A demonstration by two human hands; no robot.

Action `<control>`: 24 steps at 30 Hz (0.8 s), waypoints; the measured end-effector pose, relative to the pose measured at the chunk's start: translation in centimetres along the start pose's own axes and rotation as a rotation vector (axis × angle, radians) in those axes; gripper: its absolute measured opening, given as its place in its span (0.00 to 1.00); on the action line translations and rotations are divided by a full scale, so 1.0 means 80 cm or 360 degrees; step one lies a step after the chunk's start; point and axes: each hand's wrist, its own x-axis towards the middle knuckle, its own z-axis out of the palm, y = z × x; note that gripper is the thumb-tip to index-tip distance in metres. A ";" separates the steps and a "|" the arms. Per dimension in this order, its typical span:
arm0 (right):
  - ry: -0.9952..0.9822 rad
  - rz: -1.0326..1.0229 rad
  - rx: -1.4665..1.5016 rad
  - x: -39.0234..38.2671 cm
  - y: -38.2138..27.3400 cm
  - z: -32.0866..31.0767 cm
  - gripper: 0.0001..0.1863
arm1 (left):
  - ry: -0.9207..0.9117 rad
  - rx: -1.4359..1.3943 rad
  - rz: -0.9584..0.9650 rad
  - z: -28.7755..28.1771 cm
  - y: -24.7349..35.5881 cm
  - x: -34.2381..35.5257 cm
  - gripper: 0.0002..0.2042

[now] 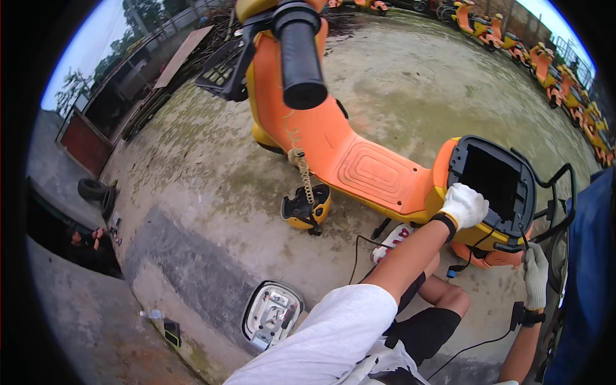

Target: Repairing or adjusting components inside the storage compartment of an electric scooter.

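Compartment rim [455, 168] at left fingers [479, 203]

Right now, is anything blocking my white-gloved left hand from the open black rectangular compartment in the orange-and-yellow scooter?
Nothing visible: your left hand is at the near rim of the compartment.

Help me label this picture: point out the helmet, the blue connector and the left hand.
Helmet [299, 222], head view: yellow outer shell.
Blue connector [452, 274], head view: its blue end.
Left hand [464, 204], head view: the glove's back.
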 end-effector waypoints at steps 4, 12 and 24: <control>0.0338 0.0158 -0.0285 0.019 -0.014 0.003 0.16 | 0.0106 0.0113 0.0091 0.018 -0.005 0.008 0.24; 0.0248 0.0468 -0.0968 0.040 -0.050 0.006 0.30 | 0.0361 0.0206 0.0220 0.027 -0.009 0.009 0.23; 0.0075 0.0365 -0.1250 0.051 -0.081 0.008 0.32 | 0.0381 0.0189 0.0273 0.028 -0.010 0.009 0.23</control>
